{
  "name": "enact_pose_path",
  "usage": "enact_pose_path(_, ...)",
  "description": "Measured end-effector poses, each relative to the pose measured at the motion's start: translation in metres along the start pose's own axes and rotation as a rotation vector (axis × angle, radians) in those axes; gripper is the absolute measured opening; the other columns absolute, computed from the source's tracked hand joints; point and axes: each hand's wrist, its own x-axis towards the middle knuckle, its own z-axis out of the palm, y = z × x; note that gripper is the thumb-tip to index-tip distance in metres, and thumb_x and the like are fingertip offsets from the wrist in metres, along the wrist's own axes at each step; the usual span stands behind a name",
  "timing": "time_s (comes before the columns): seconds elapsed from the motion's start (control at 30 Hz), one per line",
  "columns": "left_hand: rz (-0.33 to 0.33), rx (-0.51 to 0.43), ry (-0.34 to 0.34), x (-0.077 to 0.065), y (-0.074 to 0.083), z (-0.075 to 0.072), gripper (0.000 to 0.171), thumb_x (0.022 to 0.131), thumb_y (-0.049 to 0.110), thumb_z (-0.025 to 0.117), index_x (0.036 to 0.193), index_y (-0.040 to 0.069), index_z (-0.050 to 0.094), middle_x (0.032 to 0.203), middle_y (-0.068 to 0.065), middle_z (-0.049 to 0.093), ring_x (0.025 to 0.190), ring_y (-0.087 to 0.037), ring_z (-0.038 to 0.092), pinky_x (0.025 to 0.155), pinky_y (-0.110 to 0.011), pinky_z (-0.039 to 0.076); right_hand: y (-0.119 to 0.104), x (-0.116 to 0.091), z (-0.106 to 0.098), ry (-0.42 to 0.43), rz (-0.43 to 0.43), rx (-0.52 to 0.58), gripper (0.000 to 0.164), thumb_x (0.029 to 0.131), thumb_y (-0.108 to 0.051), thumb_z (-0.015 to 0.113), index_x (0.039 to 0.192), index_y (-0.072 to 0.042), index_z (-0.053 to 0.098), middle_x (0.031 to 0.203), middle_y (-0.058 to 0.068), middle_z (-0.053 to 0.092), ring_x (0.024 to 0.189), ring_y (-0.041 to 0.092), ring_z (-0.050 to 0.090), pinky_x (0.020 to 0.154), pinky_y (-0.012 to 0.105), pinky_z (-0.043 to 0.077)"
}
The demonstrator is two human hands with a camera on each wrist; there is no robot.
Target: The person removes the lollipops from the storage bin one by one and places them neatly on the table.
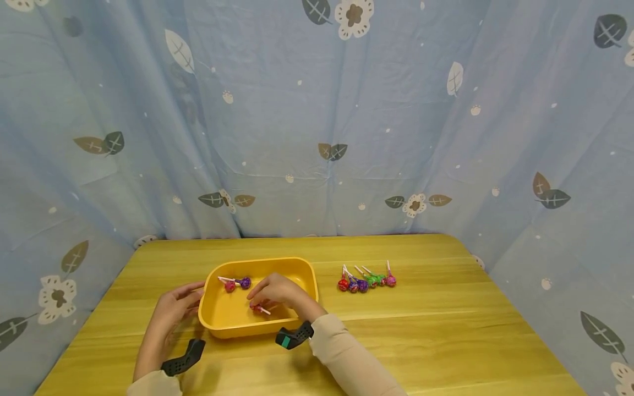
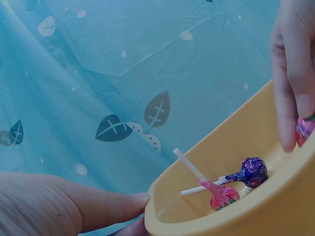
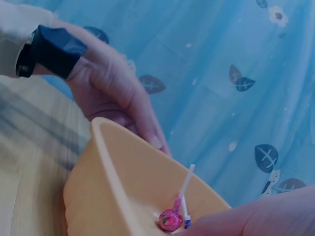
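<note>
My left hand [image 1: 170,311] is at the left end of a yellow plastic tray [image 1: 208,313]. Its fairly straight fingers touch the outside of the wall at the rim. Inside the tray, my right hand [image 1: 279,291] reaches down low and pinches a pink-red wrapped lollipop [image 1: 260,309] by its candy end, the white stick pointing to the lower right. Toward the tray's far left lie a pink lollipop [image 1: 230,286] and a purple one [image 1: 245,282], their sticks crossing. In the left wrist view, the right fingers partly cover the pinched lollipop [image 2: 306,129].
Right of the tray, a row of several lollipops lies on the wooden table [image 1: 446,330]: red [image 1: 343,285], purple [image 1: 363,285], green [image 1: 372,282] and pink [image 1: 391,280]. A blue patterned curtain [image 1: 277,110] hangs behind the table and along its sides.
</note>
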Motion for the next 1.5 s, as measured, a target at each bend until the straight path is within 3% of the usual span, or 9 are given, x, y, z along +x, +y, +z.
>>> enact_pose_path(0.27,-0.017,0.002,0.000,-0.001,-0.001,-0.001,0.054,0.099,0.025,0.058,0.140,-0.007,0.045,0.120,-0.017,0.063,0.086,-0.009,0.065,0.074,-0.027,0.056,0.004,-0.012,-0.011,-0.008,-0.022,0.078,0.015,0.089,-0.005,0.067,0.099,0.005,0.074,0.083,0.004,0.071,0.074,0.016,0.067,0.069,0.028,0.057)
enact_pose_path(0.47,-0.012,-0.003,0.000,0.000,0.000,0.000,0.054,0.099,0.024,0.058,0.140,-0.008,0.045,0.116,-0.016,0.065,0.086,-0.009,0.065,0.073,-0.028,0.056,0.007,-0.022,-0.022,0.036,-0.045,0.242,0.020,0.088,0.000,0.067,0.104,0.012,0.068,0.085,0.011,0.070,0.081,0.023,0.069,0.078,0.037,0.057)
enact_pose_path(0.77,-0.003,-0.005,-0.010,0.000,0.002,0.001,0.055,0.098,0.025,0.058,0.140,-0.008,0.044,0.112,-0.013,0.065,0.085,-0.010,0.065,0.073,-0.027,0.057,0.014,-0.034,-0.042,0.049,-0.117,0.358,0.025,0.091,0.002,0.063,0.111,0.017,0.061,0.090,0.011,0.067,0.084,0.021,0.066,0.090,0.049,0.050)
enact_pose_path(0.97,-0.002,-0.001,-0.008,0.000,0.000,0.001,0.055,0.098,0.025,0.058,0.140,-0.007,0.045,0.113,-0.013,0.065,0.085,-0.008,0.064,0.073,-0.027,0.056,0.020,-0.043,-0.054,0.047,-0.165,0.463,0.025,0.093,0.002,0.061,0.113,0.016,0.058,0.093,0.011,0.067,0.095,0.030,0.066,0.088,0.042,0.053)
enact_pose_path(1.17,-0.017,-0.003,0.001,0.000,0.000,0.001,0.055,0.098,0.027,0.059,0.141,-0.005,0.045,0.115,-0.011,0.065,0.084,-0.005,0.063,0.073,-0.025,0.056,0.020,-0.053,-0.065,0.094,-0.172,0.482,0.022,0.093,-0.002,0.062,0.111,0.010,0.065,0.095,0.011,0.067,0.088,0.021,0.066,0.086,0.038,0.054)
enact_pose_path(1.5,-0.036,-0.021,0.012,-0.002,0.001,0.001,0.055,0.097,0.026,0.061,0.140,-0.005,0.047,0.118,-0.012,0.064,0.082,-0.005,0.063,0.073,-0.025,0.056,0.023,-0.063,-0.084,0.149,-0.173,0.471,0.029,0.094,-0.006,0.063,0.117,0.012,0.061,0.103,0.016,0.066,0.092,0.024,0.066,0.092,0.041,0.051)
